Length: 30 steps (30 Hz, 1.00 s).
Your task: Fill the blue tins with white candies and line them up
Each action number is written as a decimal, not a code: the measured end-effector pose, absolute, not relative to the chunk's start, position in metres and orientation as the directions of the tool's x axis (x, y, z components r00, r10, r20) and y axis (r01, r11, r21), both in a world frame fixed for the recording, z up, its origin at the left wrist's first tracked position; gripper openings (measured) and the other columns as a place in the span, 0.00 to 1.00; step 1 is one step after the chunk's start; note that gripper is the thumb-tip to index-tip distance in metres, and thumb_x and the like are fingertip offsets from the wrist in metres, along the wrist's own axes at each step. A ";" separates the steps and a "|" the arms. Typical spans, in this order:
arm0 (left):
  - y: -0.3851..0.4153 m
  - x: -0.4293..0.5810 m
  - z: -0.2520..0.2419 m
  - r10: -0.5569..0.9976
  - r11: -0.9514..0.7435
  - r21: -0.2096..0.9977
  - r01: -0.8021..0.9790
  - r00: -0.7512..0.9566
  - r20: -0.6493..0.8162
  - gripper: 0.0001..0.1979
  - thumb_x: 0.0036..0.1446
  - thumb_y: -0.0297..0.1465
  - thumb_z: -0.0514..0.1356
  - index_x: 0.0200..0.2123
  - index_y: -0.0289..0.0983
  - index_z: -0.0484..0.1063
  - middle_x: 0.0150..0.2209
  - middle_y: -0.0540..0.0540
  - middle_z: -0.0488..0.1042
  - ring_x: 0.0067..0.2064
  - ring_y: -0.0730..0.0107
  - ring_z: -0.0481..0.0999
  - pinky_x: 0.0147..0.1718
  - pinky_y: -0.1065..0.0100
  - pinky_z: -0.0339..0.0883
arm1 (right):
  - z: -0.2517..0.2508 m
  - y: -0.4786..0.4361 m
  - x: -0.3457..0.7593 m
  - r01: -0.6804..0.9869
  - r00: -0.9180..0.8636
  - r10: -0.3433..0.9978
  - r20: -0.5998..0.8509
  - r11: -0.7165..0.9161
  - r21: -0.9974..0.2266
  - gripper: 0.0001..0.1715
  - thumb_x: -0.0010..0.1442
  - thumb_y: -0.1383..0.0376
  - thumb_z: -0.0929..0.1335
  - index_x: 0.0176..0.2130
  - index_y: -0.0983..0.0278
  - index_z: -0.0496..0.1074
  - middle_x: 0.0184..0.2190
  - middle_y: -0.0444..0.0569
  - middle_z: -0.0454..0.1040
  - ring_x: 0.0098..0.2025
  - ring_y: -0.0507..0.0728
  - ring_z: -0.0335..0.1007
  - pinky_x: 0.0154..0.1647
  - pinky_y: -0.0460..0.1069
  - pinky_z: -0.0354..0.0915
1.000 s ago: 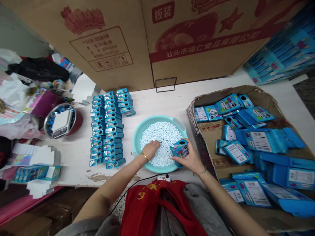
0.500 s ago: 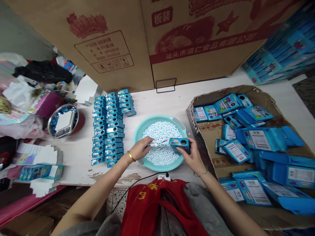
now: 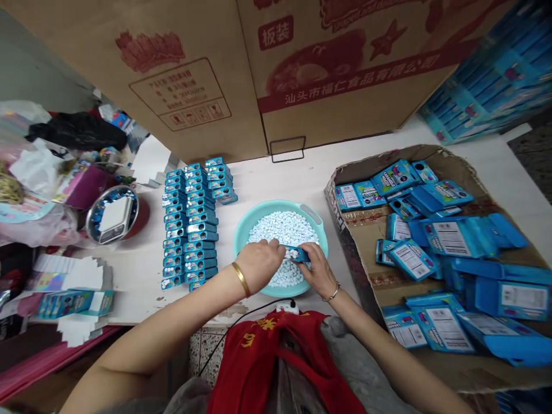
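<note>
My right hand grips a small blue candy box over a turquoise basin. Small white candies fill the basin. Against the box's top end my left hand is held with curled fingers, back upward, at a few white candies that lie on the opening. The left fingertips are partly hidden. To the left, rows of blue candy boxes stand with round holes in their tops, some showing white candies.
An open carton of blue boxes, some flattened, lies to the right. A large brown carton stands behind the table. A metal bowl with a white scale sits at left. A black cable runs along the front edge.
My left hand has moved from the candies in the basin rightward to the box. My right hand has brought the box slightly left and tilted it toward the left hand.
</note>
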<state>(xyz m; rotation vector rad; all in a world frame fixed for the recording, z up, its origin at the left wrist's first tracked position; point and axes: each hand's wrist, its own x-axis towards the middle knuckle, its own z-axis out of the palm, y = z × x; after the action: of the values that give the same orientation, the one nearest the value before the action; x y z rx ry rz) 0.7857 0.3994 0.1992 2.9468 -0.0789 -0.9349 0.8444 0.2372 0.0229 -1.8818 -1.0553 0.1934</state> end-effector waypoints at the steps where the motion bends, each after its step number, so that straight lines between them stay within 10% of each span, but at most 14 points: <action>1: 0.396 0.786 0.203 -0.066 -0.998 0.048 -0.047 0.819 -0.570 0.11 0.61 0.22 0.47 0.41 0.32 0.67 0.40 0.39 0.71 0.42 0.59 0.73 0.35 0.62 0.69 | 0.022 0.237 0.844 0.578 0.627 0.726 0.280 -0.193 -0.793 0.20 0.59 0.68 0.64 0.52 0.60 0.61 0.44 0.54 0.66 0.47 0.62 0.63 0.49 0.60 0.65; 11: 0.459 0.766 0.076 0.176 -0.975 0.049 0.216 0.889 -0.423 0.18 0.58 0.18 0.48 0.49 0.36 0.64 0.45 0.41 0.69 0.45 0.61 0.69 0.41 0.63 0.66 | 0.028 0.226 0.856 0.327 0.841 0.519 0.152 -0.265 -0.907 0.26 0.56 0.60 0.70 0.52 0.60 0.62 0.45 0.51 0.70 0.46 0.59 0.68 0.48 0.56 0.66; 17: 0.422 0.759 -0.008 0.060 -0.924 0.315 0.215 0.897 -0.437 0.21 0.57 0.18 0.47 0.53 0.35 0.62 0.50 0.39 0.68 0.50 0.59 0.67 0.47 0.61 0.65 | 0.040 0.221 0.870 0.076 0.921 0.389 -0.034 -0.263 -0.962 0.27 0.51 0.57 0.72 0.48 0.62 0.64 0.41 0.48 0.71 0.42 0.57 0.69 0.47 0.54 0.66; 24: 0.401 0.745 0.001 -0.041 -0.660 0.726 0.195 0.955 -0.295 0.19 0.56 0.23 0.52 0.52 0.35 0.63 0.48 0.41 0.69 0.49 0.63 0.69 0.50 0.62 0.64 | 0.030 0.217 0.877 0.033 0.929 0.369 -0.042 -0.195 -0.980 0.26 0.51 0.56 0.72 0.46 0.61 0.64 0.40 0.46 0.70 0.41 0.55 0.68 0.46 0.53 0.66; 30: 0.437 0.736 0.074 -0.068 -0.645 0.760 0.079 0.985 -0.161 0.14 0.61 0.30 0.52 0.50 0.35 0.63 0.45 0.40 0.70 0.46 0.63 0.70 0.47 0.62 0.65 | 0.031 0.214 0.873 0.252 0.877 0.471 0.100 -0.272 -0.929 0.20 0.55 0.60 0.69 0.47 0.61 0.65 0.42 0.49 0.71 0.43 0.57 0.68 0.48 0.54 0.65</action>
<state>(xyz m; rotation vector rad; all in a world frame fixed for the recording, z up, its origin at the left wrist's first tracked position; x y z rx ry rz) 0.7364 0.4366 0.0744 2.2616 0.0076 -0.2192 0.8729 0.2143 0.0307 -1.8670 -0.5383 0.2312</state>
